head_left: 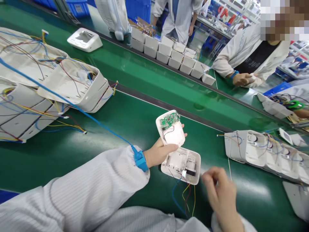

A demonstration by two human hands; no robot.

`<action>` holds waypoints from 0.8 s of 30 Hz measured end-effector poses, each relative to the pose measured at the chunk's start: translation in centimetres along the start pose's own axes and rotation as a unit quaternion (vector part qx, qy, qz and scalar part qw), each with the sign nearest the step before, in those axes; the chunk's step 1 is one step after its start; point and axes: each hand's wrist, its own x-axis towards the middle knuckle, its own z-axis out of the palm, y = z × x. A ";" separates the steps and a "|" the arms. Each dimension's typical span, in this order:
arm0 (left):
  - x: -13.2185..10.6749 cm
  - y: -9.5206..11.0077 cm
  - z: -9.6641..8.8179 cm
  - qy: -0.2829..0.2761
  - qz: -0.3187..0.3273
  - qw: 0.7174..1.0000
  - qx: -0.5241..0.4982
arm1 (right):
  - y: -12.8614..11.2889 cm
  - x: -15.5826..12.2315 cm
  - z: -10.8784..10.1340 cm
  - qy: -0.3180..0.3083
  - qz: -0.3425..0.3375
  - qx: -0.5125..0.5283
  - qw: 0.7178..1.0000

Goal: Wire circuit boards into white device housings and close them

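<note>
My left hand, with a blue wrist strap on its wrist, grips a white plastic housing half. A green circuit board sits in the top of that half, with thin dark wires below it. Just under this hand, an open white housing lies on the green table, its inside facing up. Blue, yellow and red wires run out over its near edge, and a white connector rests inside. My right hand is right of this housing, slightly blurred. Its fingers are curled as in a pinch; what they hold, if anything, is indistinct.
White housings with loose wires are stacked at left and lined up at right. A blue cord runs to my left wrist. Beyond the belt stand a finished-looking device, more housings and co-workers.
</note>
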 end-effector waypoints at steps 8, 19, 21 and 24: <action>-0.2 -0.5 -0.6 0.002 -0.047 0.998 -0.044 | -0.3 -6.8 2.0 -0.178 0.187 0.399 0.880; 0.0 -0.6 -0.8 0.000 -0.052 0.996 -0.078 | -4.4 6.9 -1.9 -0.168 -0.032 0.131 0.977; -0.3 -0.6 -0.9 -0.022 -0.058 0.996 -0.057 | -4.5 8.0 -1.3 -0.172 -0.051 0.157 0.971; -0.7 -0.4 -0.8 -0.044 -0.056 0.997 -0.022 | -4.1 8.3 -0.4 -0.234 0.001 0.310 0.921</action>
